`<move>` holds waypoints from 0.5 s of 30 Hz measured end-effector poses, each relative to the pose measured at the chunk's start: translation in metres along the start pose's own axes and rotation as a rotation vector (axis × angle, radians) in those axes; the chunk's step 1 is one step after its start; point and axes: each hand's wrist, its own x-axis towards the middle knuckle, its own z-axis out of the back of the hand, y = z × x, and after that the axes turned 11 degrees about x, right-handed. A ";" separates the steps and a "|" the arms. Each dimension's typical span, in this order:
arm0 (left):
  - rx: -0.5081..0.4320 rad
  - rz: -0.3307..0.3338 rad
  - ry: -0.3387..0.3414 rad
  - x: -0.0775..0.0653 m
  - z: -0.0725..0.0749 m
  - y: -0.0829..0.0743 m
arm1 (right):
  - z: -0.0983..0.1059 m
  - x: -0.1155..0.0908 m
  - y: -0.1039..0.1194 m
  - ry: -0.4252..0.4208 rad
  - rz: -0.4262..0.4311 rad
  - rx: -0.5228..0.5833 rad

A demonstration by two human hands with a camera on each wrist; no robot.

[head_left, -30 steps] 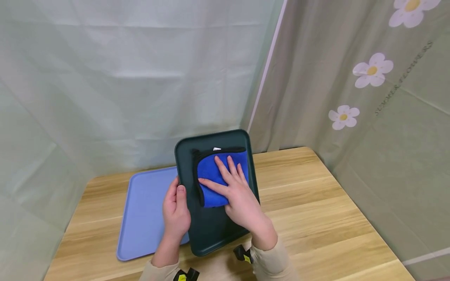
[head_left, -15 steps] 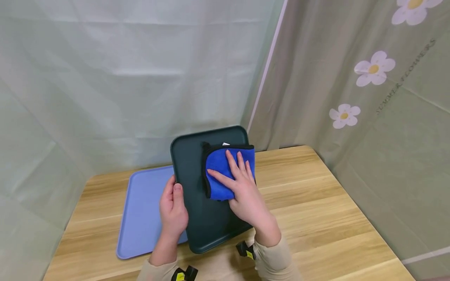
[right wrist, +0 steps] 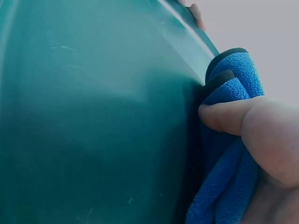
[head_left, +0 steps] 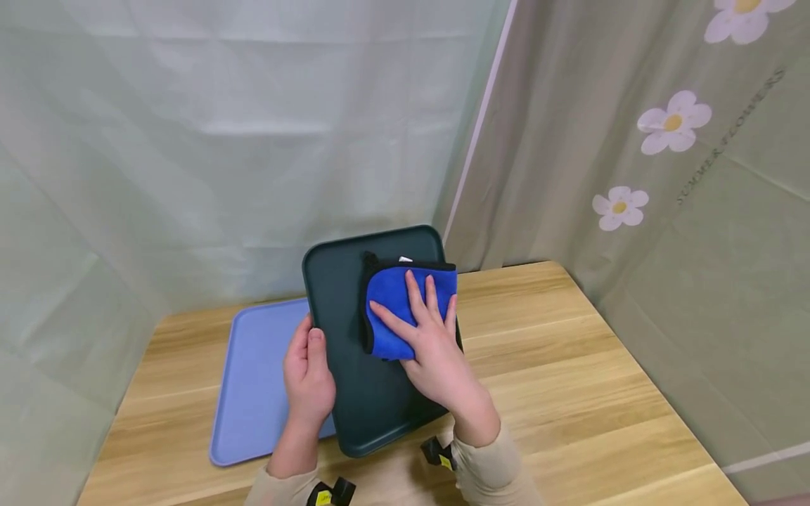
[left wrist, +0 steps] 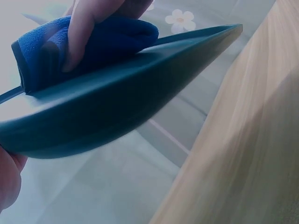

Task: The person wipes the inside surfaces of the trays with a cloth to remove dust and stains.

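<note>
My left hand (head_left: 309, 376) grips the left rim of a dark green rectangular tray (head_left: 373, 400), with the thumb on top and the other fingers behind the rim. The tray is held tilted above the table. On its upper right part lies a folded blue cloth (head_left: 389, 284) with black edging and a small white tag. My right hand (head_left: 439, 351) presses the cloth against the tray with fingers spread and straight. From the right wrist view, the thumb (right wrist: 224, 115) touches the edge of the folded cloth (right wrist: 243, 74). Part of the left hand (left wrist: 8, 179) shows under the tray in the left wrist view.
A light blue tray (head_left: 253, 386) lies flat on the wooden table (head_left: 569, 379), partly covered by the green one. Pale curtains (head_left: 253, 140) stand behind and at the sides; those on the right carry printed flowers. A black camera (head_left: 436, 453) sits on each wrist.
The cloth and my right hand first slide up and right across the green tray, then shift slightly left. The tray and my left hand drift a little left.
</note>
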 end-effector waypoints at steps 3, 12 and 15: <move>0.005 0.013 0.000 0.000 0.000 -0.001 | -0.001 0.000 0.001 0.024 -0.006 0.014; -0.003 0.060 0.006 0.000 0.002 -0.002 | -0.003 0.000 0.008 0.095 0.078 -0.023; 0.001 0.082 0.009 0.000 0.003 -0.002 | -0.004 0.000 0.010 0.117 0.122 -0.045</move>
